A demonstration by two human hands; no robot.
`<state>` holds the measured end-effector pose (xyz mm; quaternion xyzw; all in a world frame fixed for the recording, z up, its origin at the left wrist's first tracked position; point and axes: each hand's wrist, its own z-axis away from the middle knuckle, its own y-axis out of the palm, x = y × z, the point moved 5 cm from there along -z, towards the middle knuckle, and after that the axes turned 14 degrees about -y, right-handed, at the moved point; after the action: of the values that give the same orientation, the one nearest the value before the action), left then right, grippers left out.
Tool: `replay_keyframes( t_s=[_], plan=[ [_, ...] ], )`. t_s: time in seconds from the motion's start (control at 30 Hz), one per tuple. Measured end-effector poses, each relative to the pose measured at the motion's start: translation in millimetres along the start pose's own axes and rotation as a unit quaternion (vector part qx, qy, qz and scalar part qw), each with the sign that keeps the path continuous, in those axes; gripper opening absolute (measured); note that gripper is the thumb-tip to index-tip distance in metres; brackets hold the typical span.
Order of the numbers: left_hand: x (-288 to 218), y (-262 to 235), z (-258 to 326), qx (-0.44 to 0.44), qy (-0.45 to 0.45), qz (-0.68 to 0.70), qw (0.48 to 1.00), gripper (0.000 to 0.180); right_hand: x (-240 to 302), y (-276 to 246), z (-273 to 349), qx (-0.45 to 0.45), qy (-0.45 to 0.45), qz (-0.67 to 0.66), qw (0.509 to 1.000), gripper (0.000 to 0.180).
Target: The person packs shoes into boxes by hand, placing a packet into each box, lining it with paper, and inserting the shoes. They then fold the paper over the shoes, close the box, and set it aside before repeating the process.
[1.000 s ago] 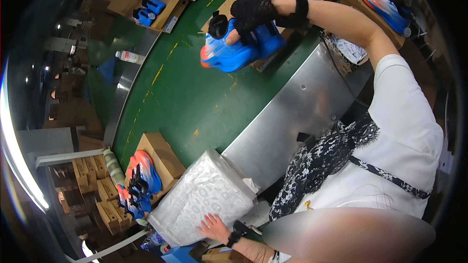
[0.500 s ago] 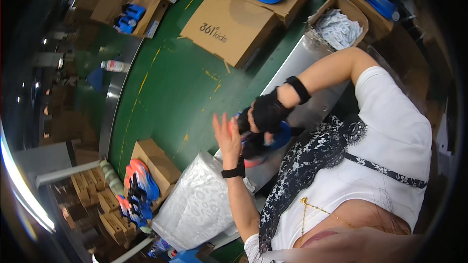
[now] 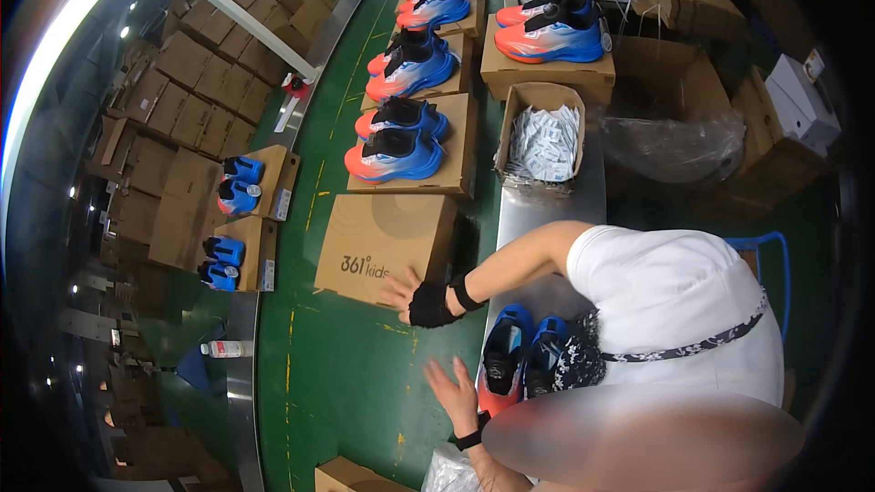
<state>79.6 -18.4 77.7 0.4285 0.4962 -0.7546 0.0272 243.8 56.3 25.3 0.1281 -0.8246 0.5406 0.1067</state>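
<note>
My right hand (image 3: 415, 299), in a black wrist wrap, reaches over the corner of a closed brown shoebox (image 3: 365, 237) on the green belt. Its fingers are spread and hold nothing; whether they press on the lid I cannot tell. Lower down, my left hand (image 3: 453, 394), with a black band at the wrist, is open above the belt, fingers apart. A pair of blue and coral sneakers with black uppers stands on the metal ledge by my body: one sneaker (image 3: 504, 360) beside my left hand, the other sneaker (image 3: 545, 355) partly hidden by my lace-trimmed apron.
Beyond the shoebox, several sneaker pairs (image 3: 398, 146) stand on boxes along the green belt (image 3: 351, 374). An open carton of small white packets (image 3: 545, 141) rests on the metal ledge (image 3: 538, 219). Across the belt are blue shoes (image 3: 239, 187) on boxes and a bottle (image 3: 226, 349).
My hands were together at a sneaker; now they are apart and the pair stands on the ledge. My right hand has gone over to the shoebox. The view has shifted.
</note>
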Motion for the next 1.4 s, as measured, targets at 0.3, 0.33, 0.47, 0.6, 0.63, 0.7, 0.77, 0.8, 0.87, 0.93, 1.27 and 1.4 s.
replay_keyframes(
  t_s=[0.3, 0.33, 0.47, 0.6, 0.63, 0.7, 0.77, 0.8, 0.87, 0.93, 1.27, 1.4],
  plan=[
    [34, -4, -4, -0.006, -0.114, -0.199, 0.973, 0.053, 5, -269, 12, -0.199, -0.073, -0.417, 0.884, 0.037],
    [36, -6, 5, -0.001, -0.13, -0.209, 0.969, 0.053, -14, -294, 30, -0.21, -0.091, -0.525, 0.82, 0.037],
    [68, -17, 24, -0.037, -0.172, -0.238, 0.955, 0.054, -158, -247, 91, -0.147, 0.24, -0.328, 0.902, 0.042],
    [47, -19, 15, -0.016, -0.125, -0.118, 0.985, 0.044, -224, -240, 191, 0.205, 0.208, 0.14, 0.946, 0.036],
    [56, -21, 19, -0.015, -0.133, -0.121, 0.984, 0.044, -235, -212, 210, 0.297, 0.192, 0.114, 0.929, 0.034],
    [57, -36, 29, -0.233, 0.03, -0.12, 0.965, 0.037, -246, -171, 229, 0.388, 0.166, 0.086, 0.903, 0.033],
    [71, -49, 37, -0.23, -0.063, 0.001, 0.971, 0.037, -242, -161, 229, 0.361, 0.143, 0.097, 0.917, 0.029],
    [84, -56, 46, -0.222, -0.152, 0.123, 0.955, 0.037, -244, -161, 233, 0.362, 0.141, 0.095, 0.917, 0.029],
    [92, -74, 78, -0.24, -0.218, 0.191, 0.927, 0.039, -227, -194, 221, 0.247, 0.189, 0.001, 0.95, 0.023],
    [115, -88, 113, -0.279, -0.275, 0.259, 0.883, 0.04, -225, -216, 222, 0.193, 0.208, -0.038, 0.958, 0.02],
    [229, -94, 302, -0.285, -0.506, -0.087, 0.809, 0.052, -206, -293, 149, -0.133, 0.123, -0.019, 0.983, 0.023],
    [202, -84, 297, -0.206, -0.581, -0.165, 0.77, 0.069, -91, -269, 59, -0.108, 0.092, -0.25, 0.958, 0.024]
  ],
)
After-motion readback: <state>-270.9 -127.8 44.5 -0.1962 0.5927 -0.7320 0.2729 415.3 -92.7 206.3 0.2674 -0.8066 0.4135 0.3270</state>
